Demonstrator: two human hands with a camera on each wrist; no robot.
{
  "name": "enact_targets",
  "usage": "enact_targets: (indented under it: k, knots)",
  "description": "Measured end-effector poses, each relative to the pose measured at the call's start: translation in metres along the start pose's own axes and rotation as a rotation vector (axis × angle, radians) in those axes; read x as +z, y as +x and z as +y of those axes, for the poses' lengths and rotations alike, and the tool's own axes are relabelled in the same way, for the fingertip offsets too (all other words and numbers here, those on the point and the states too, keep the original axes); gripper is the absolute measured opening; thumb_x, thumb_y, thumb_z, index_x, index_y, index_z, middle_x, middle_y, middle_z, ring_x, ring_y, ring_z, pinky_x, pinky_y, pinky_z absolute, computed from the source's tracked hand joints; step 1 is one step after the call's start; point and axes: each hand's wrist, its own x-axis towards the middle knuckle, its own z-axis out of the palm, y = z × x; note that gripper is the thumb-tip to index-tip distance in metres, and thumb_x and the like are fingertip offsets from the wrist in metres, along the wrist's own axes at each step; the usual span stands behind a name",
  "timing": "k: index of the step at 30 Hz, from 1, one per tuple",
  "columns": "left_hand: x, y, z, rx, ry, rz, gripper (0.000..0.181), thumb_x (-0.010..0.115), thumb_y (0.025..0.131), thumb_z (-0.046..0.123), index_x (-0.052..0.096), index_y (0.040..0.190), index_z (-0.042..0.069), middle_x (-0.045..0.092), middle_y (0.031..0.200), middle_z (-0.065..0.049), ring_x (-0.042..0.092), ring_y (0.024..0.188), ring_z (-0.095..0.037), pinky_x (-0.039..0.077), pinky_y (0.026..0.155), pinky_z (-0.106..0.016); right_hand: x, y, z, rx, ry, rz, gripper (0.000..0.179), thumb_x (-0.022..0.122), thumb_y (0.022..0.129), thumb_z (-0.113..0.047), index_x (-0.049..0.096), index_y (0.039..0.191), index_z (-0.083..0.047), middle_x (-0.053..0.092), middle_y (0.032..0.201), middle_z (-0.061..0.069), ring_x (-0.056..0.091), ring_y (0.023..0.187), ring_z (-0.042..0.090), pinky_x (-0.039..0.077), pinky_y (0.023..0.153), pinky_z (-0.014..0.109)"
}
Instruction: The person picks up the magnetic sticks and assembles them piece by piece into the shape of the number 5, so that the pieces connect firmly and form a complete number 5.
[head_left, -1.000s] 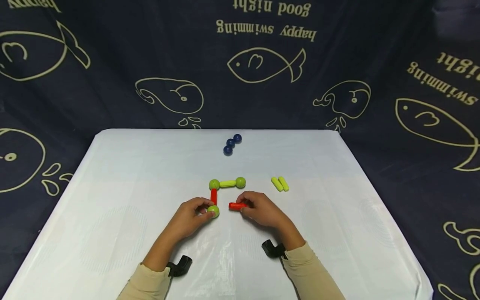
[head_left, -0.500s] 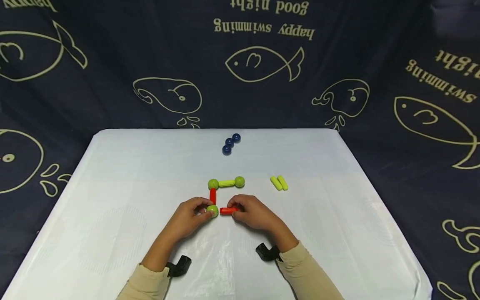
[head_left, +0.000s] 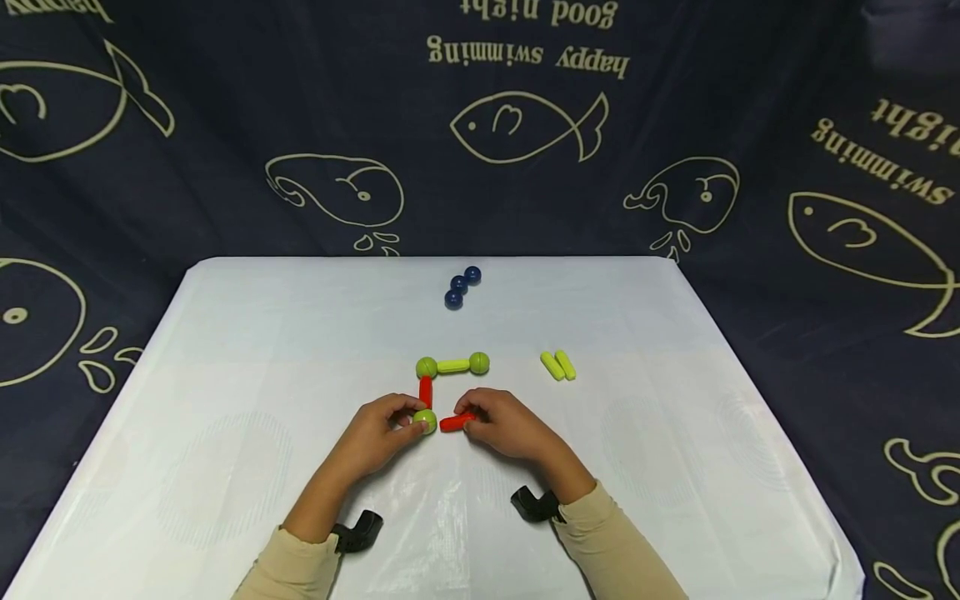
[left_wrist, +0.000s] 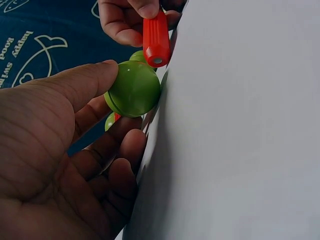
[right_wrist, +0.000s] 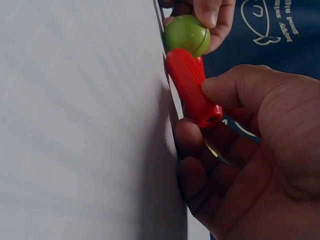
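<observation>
My left hand (head_left: 384, 433) pinches a green ball (left_wrist: 134, 89) between thumb and fingers, low over the table. A red rod (head_left: 426, 392) joins that ball to a second green ball (head_left: 426, 367) farther back. From there a yellow-green rod (head_left: 453, 366) runs right to a third green ball (head_left: 479, 362). Between the thumb and fingers of my right hand (head_left: 513, 425) is another red rod (right_wrist: 192, 87). Its near end points at the pinched ball, with a small gap in the head view. A round metal tip shows on that end in the left wrist view.
Two loose yellow-green rods (head_left: 558, 365) lie side by side to the right of the joined pieces. Three dark blue balls (head_left: 459, 286) sit in a row at the back of the white table (head_left: 300, 333). A dark patterned cloth (head_left: 525, 200) hangs behind.
My right hand has carried its red rod left and slightly nearer, closer to the green ball. The rod has since tilted a little. My left hand keeps its hold on the ball.
</observation>
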Motion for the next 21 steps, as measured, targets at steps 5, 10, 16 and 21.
enact_targets:
  k: [5, 10, 16, 21]
  knots:
    - [0.0000, -0.0001, -0.0001, 0.001, 0.005, 0.000, 0.019, 0.078, 0.087, 0.017, 0.072, 0.105, 0.013, 0.063, 0.090, 0.007, 0.057, 0.082, -0.011, 0.048, 0.075, -0.033, 0.0007, 0.0000, 0.0002, 0.006, -0.006, 0.000, 0.019, 0.063, 0.088, -0.002, 0.066, 0.105, -0.009, 0.063, 0.093, -0.003, 0.055, 0.081, 0.011, 0.046, 0.076, 0.030]
    - [0.0000, 0.0001, -0.0006, 0.002, 0.006, 0.000, 0.019, 0.078, 0.088, 0.018, 0.072, 0.106, 0.014, 0.063, 0.090, 0.007, 0.057, 0.082, -0.010, 0.048, 0.075, -0.034, 0.0019, 0.0010, 0.0015, 0.026, -0.013, -0.006, 0.020, 0.064, 0.086, -0.002, 0.067, 0.104, -0.011, 0.062, 0.089, -0.006, 0.054, 0.080, 0.011, 0.045, 0.075, 0.030]
    - [0.0000, 0.0000, -0.0006, -0.003, 0.006, -0.003, 0.020, 0.078, 0.088, 0.018, 0.072, 0.106, 0.014, 0.063, 0.090, 0.007, 0.057, 0.082, -0.010, 0.048, 0.076, -0.034, 0.0031, 0.0013, 0.0023, 0.051, -0.041, -0.024, 0.020, 0.065, 0.086, -0.003, 0.067, 0.103, -0.014, 0.061, 0.087, -0.006, 0.053, 0.080, 0.012, 0.045, 0.074, 0.030]
    - [0.0001, 0.0000, -0.0001, -0.005, -0.001, -0.005, 0.020, 0.078, 0.088, 0.018, 0.072, 0.106, 0.013, 0.063, 0.090, 0.007, 0.057, 0.082, -0.011, 0.048, 0.076, -0.034, 0.0027, 0.0007, 0.0025, 0.061, -0.029, -0.025, 0.019, 0.065, 0.088, -0.003, 0.067, 0.104, -0.014, 0.063, 0.090, -0.003, 0.054, 0.081, 0.012, 0.045, 0.074, 0.030]
